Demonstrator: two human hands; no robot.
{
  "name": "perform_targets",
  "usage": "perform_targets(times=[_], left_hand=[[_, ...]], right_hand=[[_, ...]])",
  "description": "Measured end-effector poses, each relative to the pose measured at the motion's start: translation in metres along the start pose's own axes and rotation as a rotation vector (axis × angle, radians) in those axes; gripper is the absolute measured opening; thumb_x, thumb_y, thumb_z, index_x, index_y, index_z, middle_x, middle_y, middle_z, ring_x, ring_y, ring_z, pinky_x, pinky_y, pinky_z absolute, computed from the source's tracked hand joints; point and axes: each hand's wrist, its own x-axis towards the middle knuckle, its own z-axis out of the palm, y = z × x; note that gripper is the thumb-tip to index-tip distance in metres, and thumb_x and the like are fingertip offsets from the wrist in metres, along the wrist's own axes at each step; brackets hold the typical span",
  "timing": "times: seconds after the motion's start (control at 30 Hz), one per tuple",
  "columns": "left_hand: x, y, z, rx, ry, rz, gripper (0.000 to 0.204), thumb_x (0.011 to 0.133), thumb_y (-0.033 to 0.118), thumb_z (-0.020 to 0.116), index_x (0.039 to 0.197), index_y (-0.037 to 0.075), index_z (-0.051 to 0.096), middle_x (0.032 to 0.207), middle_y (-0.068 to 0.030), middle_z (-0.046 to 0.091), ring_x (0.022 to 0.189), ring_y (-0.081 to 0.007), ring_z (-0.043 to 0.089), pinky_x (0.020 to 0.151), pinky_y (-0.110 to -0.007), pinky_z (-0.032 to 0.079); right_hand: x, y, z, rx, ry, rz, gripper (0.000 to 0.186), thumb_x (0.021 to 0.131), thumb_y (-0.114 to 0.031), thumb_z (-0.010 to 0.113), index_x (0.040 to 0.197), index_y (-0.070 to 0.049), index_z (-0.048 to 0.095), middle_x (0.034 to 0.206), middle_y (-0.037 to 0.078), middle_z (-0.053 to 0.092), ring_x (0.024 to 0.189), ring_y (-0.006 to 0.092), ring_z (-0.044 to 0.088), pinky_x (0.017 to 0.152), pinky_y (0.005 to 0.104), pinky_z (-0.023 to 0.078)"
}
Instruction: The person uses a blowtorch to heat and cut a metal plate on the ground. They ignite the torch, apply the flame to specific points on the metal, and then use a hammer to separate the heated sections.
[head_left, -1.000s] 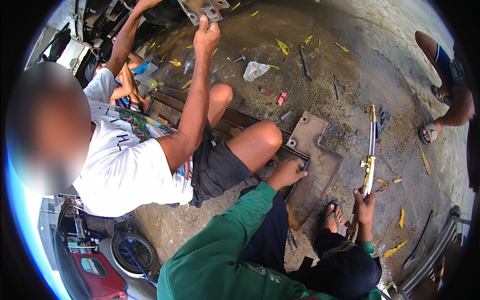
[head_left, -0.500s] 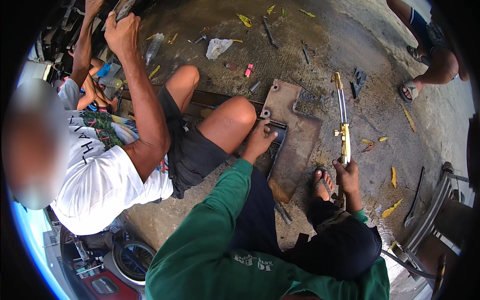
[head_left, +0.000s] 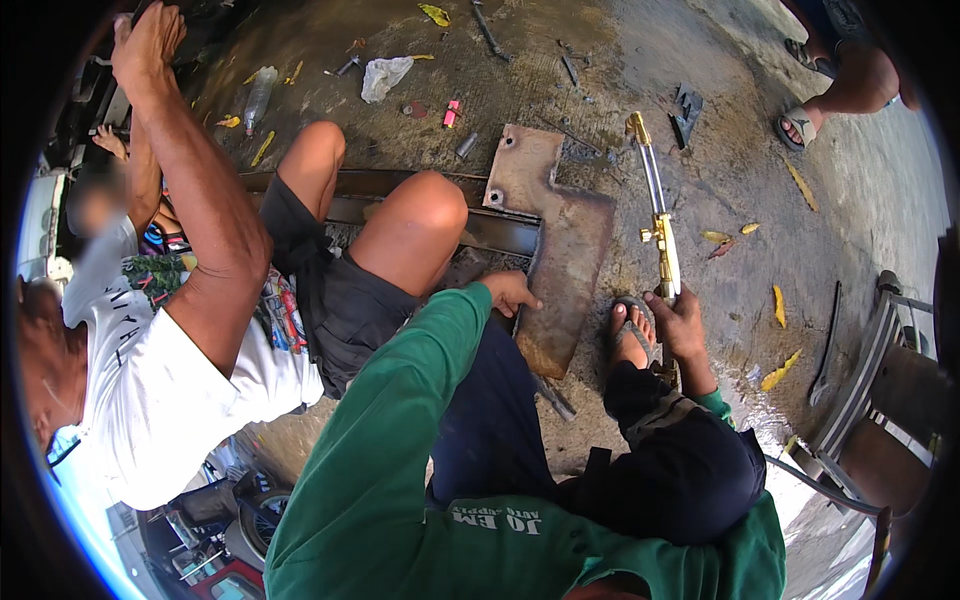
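One left hand (head_left: 512, 291), now lower along plate (head_left: 572, 255); right hand (head_left: 681, 325) gripping torch (head_left: 667, 252)

The left forearm (head_left: 435, 335) stretches toward two o'clock, the left hand (head_left: 509, 291) partly curled, one digit (head_left: 533, 300) pointing to four. The right forearm (head_left: 701, 375) angles toward eleven, the right hand (head_left: 681, 324) curled into a grip.

Your green shirt (head_left: 375, 450): white lettering (head_left: 497, 518), two lines. Left of your green shirt, another person's white shirt (head_left: 190, 400): dark lettering (head_left: 128, 315).
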Motion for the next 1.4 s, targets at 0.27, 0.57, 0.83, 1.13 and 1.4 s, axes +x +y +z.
perform_targets(times=[0.27, 0.57, 0.83, 1.13, 1.4], left_hand=[[0.007, -0.008, 0.007, -0.014, 0.044, 0.090, 0.077, 0.097, 0.022, 0.074, 0.150, -0.013, 0.030, 0.134, -0.0264, 0.054, 0.094, -0.0314, 0.067, 0.071, -0.041, 0.065], [-0.003, -0.028, -0.014, 0.231, 0.150, 0.098, 0.076, 0.098, 0.032, 0.072, 0.149, -0.011, 0.035, 0.137, -0.0235, 0.053, 0.103, -0.0334, 0.067, 0.075, -0.043, 0.063], [0.000, -0.005, -0.015, 0.065, 0.091, 0.103, 0.067, 0.096, 0.040, 0.073, 0.144, 0.000, 0.049, 0.140, -0.0179, 0.058, 0.125, -0.0344, 0.058, 0.095, -0.054, 0.050], [-0.021, -0.010, -0.029, -0.007, 0.191, 0.147, 0.049, 0.101, 0.040, 0.066, 0.130, 0.001, 0.061, 0.118, -0.0092, 0.069, 0.104, -0.0197, 0.067, 0.082, -0.038, 0.056], [-0.127, -0.089, -0.043, -0.352, 0.742, 0.448, 0.031, 0.108, 0.026, 0.055, 0.125, 0.002, 0.063, 0.108, -0.0081, 0.071, 0.098, -0.0168, 0.069, 0.084, -0.031, 0.054]], right_hand=[[0.001, 0.006, -0.005, 0.033, 0.013, 0.024, 0.033, 0.090, -0.025, 0.078, 0.097, 0.002, 0.062, 0.074, 0.007, 0.065, 0.061, 0.0114, 0.057, 0.053, 0.0309, 0.045], [-0.003, -0.013, 0.001, 0.011, -0.006, 0.071, 0.035, 0.090, -0.026, 0.078, 0.101, 0.002, 0.061, 0.077, 0.008, 0.065, 0.064, 0.0131, 0.059, 0.056, 0.0319, 0.047], [0.001, 0.009, -0.019, -0.147, 0.044, -0.080, 0.045, 0.089, -0.036, 0.078, 0.103, 0.004, 0.062, 0.081, 0.017, 0.068, 0.073, 0.0255, 0.067, 0.067, 0.0416, 0.051], [-0.006, 0.011, -0.020, -0.075, 0.053, 0.007, 0.049, 0.087, -0.039, 0.080, 0.102, 0.004, 0.063, 0.081, 0.020, 0.069, 0.077, 0.0309, 0.069, 0.072, 0.0435, 0.053], [0.004, 0.007, -0.023, -0.257, 0.164, -0.014, 0.040, 0.090, -0.033, 0.080, 0.099, 0.002, 0.063, 0.076, 0.013, 0.065, 0.069, 0.0176, 0.056, 0.067, 0.0379, 0.050]])
